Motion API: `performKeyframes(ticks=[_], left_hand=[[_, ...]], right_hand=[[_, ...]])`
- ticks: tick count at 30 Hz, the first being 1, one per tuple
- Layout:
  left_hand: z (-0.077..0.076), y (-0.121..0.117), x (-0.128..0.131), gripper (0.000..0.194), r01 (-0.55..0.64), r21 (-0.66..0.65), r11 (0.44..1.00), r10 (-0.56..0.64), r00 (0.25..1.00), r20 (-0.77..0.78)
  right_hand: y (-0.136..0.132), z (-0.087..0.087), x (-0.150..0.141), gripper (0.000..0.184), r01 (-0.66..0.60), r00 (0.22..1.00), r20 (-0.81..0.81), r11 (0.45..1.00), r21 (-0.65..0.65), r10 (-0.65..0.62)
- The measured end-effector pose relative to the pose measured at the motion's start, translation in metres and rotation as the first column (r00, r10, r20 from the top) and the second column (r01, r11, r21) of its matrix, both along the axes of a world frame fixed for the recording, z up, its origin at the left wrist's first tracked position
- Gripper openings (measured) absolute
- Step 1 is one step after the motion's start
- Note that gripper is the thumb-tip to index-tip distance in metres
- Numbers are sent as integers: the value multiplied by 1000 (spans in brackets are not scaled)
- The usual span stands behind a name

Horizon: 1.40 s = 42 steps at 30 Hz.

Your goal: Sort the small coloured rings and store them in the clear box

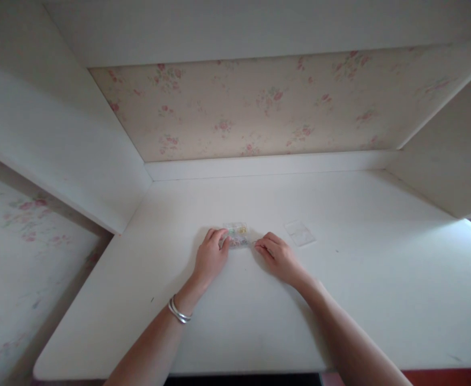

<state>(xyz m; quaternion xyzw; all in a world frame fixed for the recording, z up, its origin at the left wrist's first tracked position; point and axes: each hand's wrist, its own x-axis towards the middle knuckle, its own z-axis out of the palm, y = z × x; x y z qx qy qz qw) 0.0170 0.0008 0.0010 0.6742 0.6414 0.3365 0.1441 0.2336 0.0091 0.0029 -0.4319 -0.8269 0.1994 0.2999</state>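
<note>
A small clear plastic case (pixel 238 235) lies on the white desk, with little coloured pieces inside, some yellow and green, others reddish. My left hand (pixel 212 253) grips its left edge between thumb and fingers. Just off the case's right side, my right hand (pixel 274 255) is closed in a pinch, thumb against fingertips. Whatever sits in that pinch is too small to make out. Flat on the desk beyond my right hand is a clear, thin rectangular piece (pixel 299 233), which could be a lid or a bag.
The white desktop (pixel 235 321) runs back to a low white ledge (pixel 271 163) below flowered wallpaper (pixel 235 112). White side panels stand at left (pixel 78 150) and right (pixel 456 139). A tiny dark speck (pixel 152 299) lies left of my left forearm.
</note>
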Motion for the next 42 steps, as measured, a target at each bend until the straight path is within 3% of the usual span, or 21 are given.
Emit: performKeyframes(ticks=[5,10,14,18,21,25,30,34,37,39,42], left_hand=[[0,-3,2,26,3,-47,999,-4,1000,-11],[0,-3,1,27,26,-54,998,-26,1000,-7],[-1,-3,1,27,20,-56,998,-21,1000,-20],[-1,-4,1,27,18,-61,998,-20,999,-31],[-1,-3,0,28,19,-69,997,-21,999,-32],[-1,-3,1,27,22,-63,998,-24,999,-35],[-2,-5,1,27,22,-60,998,-26,998,-59],[-3,-4,0,27,37,-60,997,-39,998,-41],[-3,-5,0,27,59,-68,996,-60,998,-21],[-2,-6,1,26,78,-72,994,-79,997,-10],[1,-8,3,27,111,-68,991,-111,994,12]], right_hand=[[6,-4,-19,24,124,974,-194,992,21,-117],[10,-3,-32,23,84,975,-202,996,-39,-91],[12,-2,-17,26,226,953,-195,973,-39,-229],[14,-4,14,26,409,910,9,902,141,-414],[15,-8,33,39,517,790,230,819,248,-568],[18,-9,47,51,601,692,371,779,181,-620],[20,-6,53,45,596,705,414,797,96,-577],[22,-2,51,46,606,764,247,795,42,-596],[21,2,43,46,566,809,-73,805,-177,-584],[19,8,37,47,406,759,-339,811,-421,-556],[15,19,27,42,-1,564,-640,774,-633,-522]])
